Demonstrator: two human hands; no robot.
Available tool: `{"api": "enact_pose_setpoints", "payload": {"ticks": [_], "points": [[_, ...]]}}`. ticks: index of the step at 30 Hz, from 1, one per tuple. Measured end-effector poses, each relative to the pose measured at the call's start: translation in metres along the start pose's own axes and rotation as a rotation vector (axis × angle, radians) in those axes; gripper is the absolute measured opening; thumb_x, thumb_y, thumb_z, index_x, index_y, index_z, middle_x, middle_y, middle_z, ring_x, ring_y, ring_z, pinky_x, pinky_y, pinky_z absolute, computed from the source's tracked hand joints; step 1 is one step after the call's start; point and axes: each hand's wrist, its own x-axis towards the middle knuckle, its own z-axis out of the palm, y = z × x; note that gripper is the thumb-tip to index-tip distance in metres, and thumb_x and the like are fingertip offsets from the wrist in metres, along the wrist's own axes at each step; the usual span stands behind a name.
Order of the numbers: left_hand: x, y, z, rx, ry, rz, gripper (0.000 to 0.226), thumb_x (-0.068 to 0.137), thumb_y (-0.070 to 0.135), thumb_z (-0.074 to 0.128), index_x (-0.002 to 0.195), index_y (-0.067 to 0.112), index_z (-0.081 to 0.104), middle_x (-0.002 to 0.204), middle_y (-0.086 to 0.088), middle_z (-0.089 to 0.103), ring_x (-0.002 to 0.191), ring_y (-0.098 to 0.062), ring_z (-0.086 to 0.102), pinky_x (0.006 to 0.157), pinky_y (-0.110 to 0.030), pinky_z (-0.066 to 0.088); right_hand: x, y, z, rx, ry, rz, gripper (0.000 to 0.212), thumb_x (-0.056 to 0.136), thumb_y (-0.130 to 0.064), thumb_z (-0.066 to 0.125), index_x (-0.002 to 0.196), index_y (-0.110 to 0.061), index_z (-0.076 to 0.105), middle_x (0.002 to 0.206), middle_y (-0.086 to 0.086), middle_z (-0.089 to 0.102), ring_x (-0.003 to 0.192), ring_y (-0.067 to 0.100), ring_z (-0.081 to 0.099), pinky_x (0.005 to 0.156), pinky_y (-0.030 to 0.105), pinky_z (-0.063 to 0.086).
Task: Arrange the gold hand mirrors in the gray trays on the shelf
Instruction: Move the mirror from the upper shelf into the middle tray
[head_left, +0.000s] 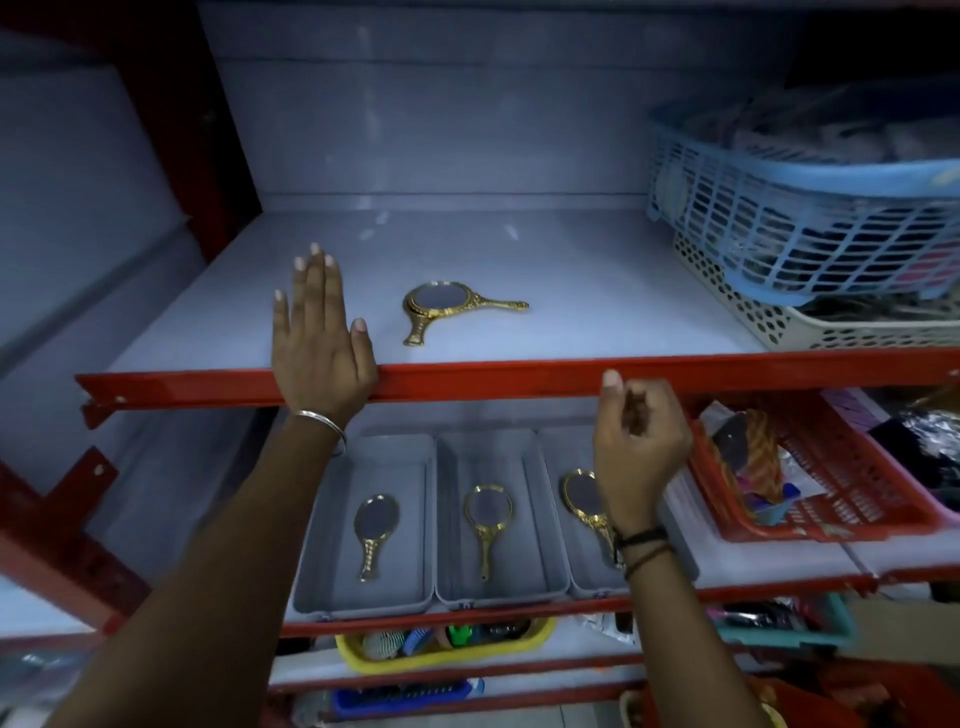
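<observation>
Head view: on the upper shelf (597, 291), a blue basket (810, 208) sits stacked on a cream basket (779, 322) at right; a red basket (831, 499) stands on the shelf below. Two stacked gold mirrors (447, 304) lie loose on the upper shelf; three gray trays (441, 519) below hold one mirror each. Left hand (319, 343) flat and open beside the stack, empty; right hand (639, 447) loosely curled at the shelf edge, empty, partly covering the right tray.
</observation>
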Motion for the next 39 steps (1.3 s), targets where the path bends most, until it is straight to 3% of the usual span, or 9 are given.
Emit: {"api": "enact_pose_setpoints", "payload": {"ticks": [3,8,14,19,24,27,32,36,39], "points": [[0.002,0.000,-0.004,-0.012,-0.027,-0.012,0.065,0.090,0.031,0.027,0.149,0.004,0.019,0.158,-0.014,0.020,0.147,-0.028,0.016,0.120,-0.046,0.014,0.035,-0.047,0.022,0.089,-0.085,-0.162,0.027,0.087,-0.022,0.058,0.065,-0.006,0.057,0.063,0.001,0.053,0.058,0.015,0.046,0.055,0.021,0.035],[0.002,0.000,-0.005,-0.016,-0.058,-0.015,0.066,0.089,0.031,0.028,0.149,0.004,0.021,0.158,-0.013,0.021,0.147,-0.026,0.017,0.120,-0.045,0.014,0.065,-0.060,0.097,-0.220,-0.643,0.056,0.020,0.088,-0.028,0.057,0.092,-0.010,0.067,0.096,0.007,0.071,0.087,0.025,0.065,0.063,0.025,0.044],[0.003,-0.002,-0.005,-0.022,-0.059,-0.013,0.066,0.086,0.029,0.031,0.148,0.006,0.023,0.158,-0.011,0.023,0.146,-0.024,0.019,0.119,-0.044,0.016,0.075,-0.035,0.157,-0.795,-1.073,-0.031,0.041,0.093,-0.015,0.042,0.133,-0.009,0.046,0.141,0.014,0.040,0.134,0.032,0.032,0.107,0.044,0.033],[0.003,-0.003,-0.003,-0.032,-0.057,0.004,0.067,0.085,0.029,0.032,0.148,0.006,0.024,0.157,-0.011,0.024,0.146,-0.024,0.020,0.118,-0.044,0.016,0.075,-0.029,0.166,-0.864,-0.971,-0.125,0.032,0.090,-0.006,0.045,0.119,-0.004,0.058,0.130,0.015,0.054,0.127,0.032,0.042,0.105,0.042,0.033],[0.003,-0.004,-0.002,-0.045,-0.056,0.006,0.068,0.085,0.029,0.033,0.148,0.007,0.023,0.158,-0.010,0.024,0.146,-0.022,0.019,0.118,-0.042,0.014,0.083,-0.031,0.164,-0.703,-1.065,0.089,0.031,0.082,-0.038,0.065,0.088,-0.008,0.062,0.092,0.012,0.065,0.088,0.030,0.061,0.080,0.034,0.045],[0.002,-0.004,-0.003,-0.049,-0.067,0.005,0.068,0.085,0.030,0.032,0.148,0.008,0.023,0.158,-0.010,0.023,0.146,-0.022,0.019,0.119,-0.042,0.014,0.087,-0.040,0.160,-0.544,-1.131,0.263,0.048,0.080,-0.045,0.066,0.056,-0.013,0.039,0.057,0.003,0.042,0.051,0.018,0.040,0.049,0.025,0.031],[0.002,-0.003,-0.006,-0.054,-0.088,-0.006,0.068,0.086,0.031,0.030,0.149,0.008,0.021,0.159,-0.009,0.021,0.147,-0.022,0.018,0.119,-0.042,0.015,0.092,-0.053,0.150,-0.085,-1.085,0.648,0.028,0.088,-0.013,0.058,0.060,-0.007,0.054,0.059,0.005,0.048,0.047,0.013,0.037,0.044,0.021,0.031],[0.002,-0.002,-0.006,-0.055,-0.090,-0.009,0.067,0.087,0.031,0.029,0.149,0.007,0.021,0.159,-0.010,0.021,0.147,-0.022,0.018,0.119,-0.043,0.014,0.086,-0.072,0.120,0.262,-0.878,0.813,0.024,0.091,-0.011,0.056,0.068,-0.006,0.058,0.062,0.003,0.053,0.050,0.010,0.044,0.044,0.017,0.039],[0.001,-0.002,-0.007,-0.063,-0.088,-0.008,0.066,0.087,0.031,0.030,0.149,0.007,0.021,0.159,-0.009,0.021,0.147,-0.023,0.019,0.119,-0.042,0.015,0.066,-0.081,0.078,0.527,-0.937,0.893,0.019,0.093,-0.010,0.053,0.076,-0.008,0.060,0.070,0.003,0.059,0.051,0.007,0.055,0.044,0.012,0.048]]}}
